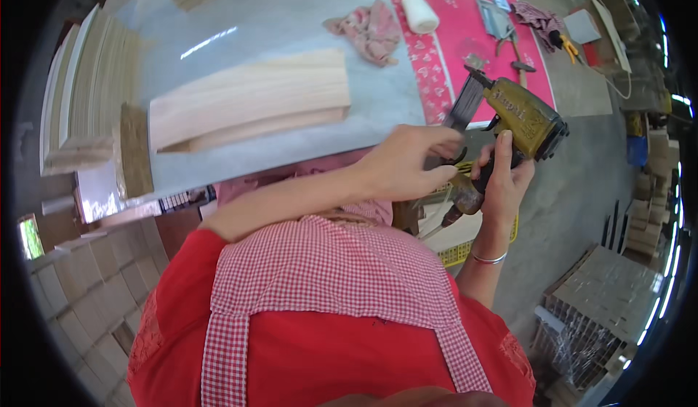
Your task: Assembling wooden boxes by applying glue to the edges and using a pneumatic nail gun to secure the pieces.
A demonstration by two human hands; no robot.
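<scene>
A yellow-and-black pneumatic nail gun [525, 116] is held up off the right front corner of the table, in my right hand [503, 178]. The fingers of that hand wrap round its black grip, and an air hose fitting hangs below. My left hand [403, 163] reaches across with curled fingers at the lower end of the gun's dark magazine [466, 106]. Those fingertips are slightly blurred, and whether they pinch anything small is hidden. On the table lies a pale wooden piece [251, 96], a long board with a second strip along its near side.
Stacked boards [87, 90] stand at the table's left end. A pink cloth [369, 32], white bottle [419, 13] and hammer [522, 69] lie toward the back right. Under my hands sits a yellow basket [456, 253]. Wrapped stacks [603, 290] stand on the floor at right.
</scene>
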